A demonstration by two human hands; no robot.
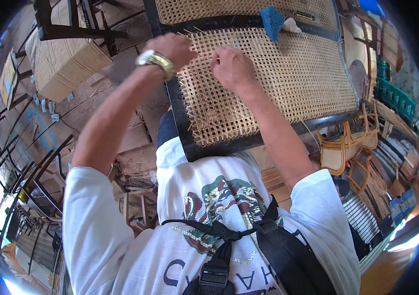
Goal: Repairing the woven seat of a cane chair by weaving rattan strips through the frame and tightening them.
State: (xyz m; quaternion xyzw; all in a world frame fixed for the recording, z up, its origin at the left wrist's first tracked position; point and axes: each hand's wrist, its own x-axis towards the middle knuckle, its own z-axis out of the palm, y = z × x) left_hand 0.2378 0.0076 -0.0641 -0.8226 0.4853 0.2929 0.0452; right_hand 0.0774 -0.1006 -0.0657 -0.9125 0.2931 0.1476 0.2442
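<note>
A woven cane panel (288, 73) in a black frame (182, 110) lies tilted across my lap. Loose cane ends stick out along its left and near edges. My left hand (174, 51), with a watch (156, 61) on the wrist, is closed over the panel's upper left corner. Just to its right, my right hand (233, 68) is closed in a pinch above the weave. Whatever the fingers of either hand grip is hidden or too thin to make out. A blue spongy-looking piece (272, 23), a white wad (291, 25) and a slim dark tool (303, 15) rest on the far part.
At the upper left stands a cardboard box (66, 69) beside a dark chair frame (76, 32). More dark metal frames (47, 172) crowd the left side. On the right are cane-seated chair frames (349, 145) and a green crate (395, 98).
</note>
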